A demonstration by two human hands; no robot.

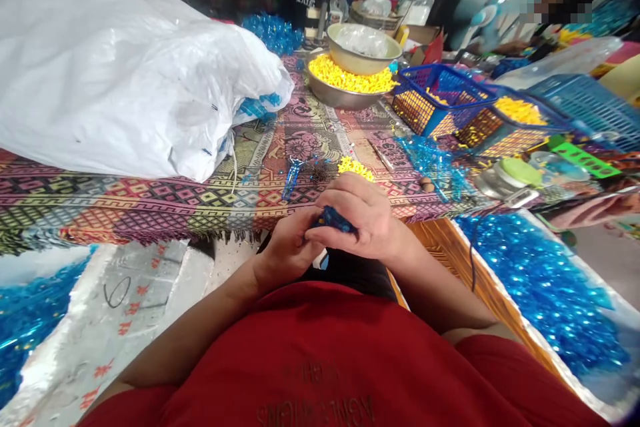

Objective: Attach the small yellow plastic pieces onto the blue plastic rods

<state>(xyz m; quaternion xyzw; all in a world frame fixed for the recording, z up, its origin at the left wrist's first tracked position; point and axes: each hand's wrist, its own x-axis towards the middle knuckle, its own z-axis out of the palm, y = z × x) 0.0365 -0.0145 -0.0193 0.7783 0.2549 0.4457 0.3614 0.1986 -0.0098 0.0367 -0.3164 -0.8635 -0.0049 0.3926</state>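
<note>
Both of my hands meet in front of my body at the table's near edge, closed around a dark blue translucent plastic piece (336, 219). My left hand (289, 240) grips it from the left side. My right hand (363, 213) curls over it from the right, fingers bent across the top. Much of the piece is hidden by the fingers, so its full shape does not show. Just beyond the hands lie a small heap of yellow plastic bits (355, 167), some tiny dark bits (319, 175) and a clear blue plastic part (293, 179).
A large white sack (125, 73) covers the table's left. Behind stand a metal bowl (345, 99) of yellow pieces and blue baskets (440, 97). A digital scale (513, 180) sits at right. Foam boxes of blue parts (545, 287) flank me. Other people are across the table.
</note>
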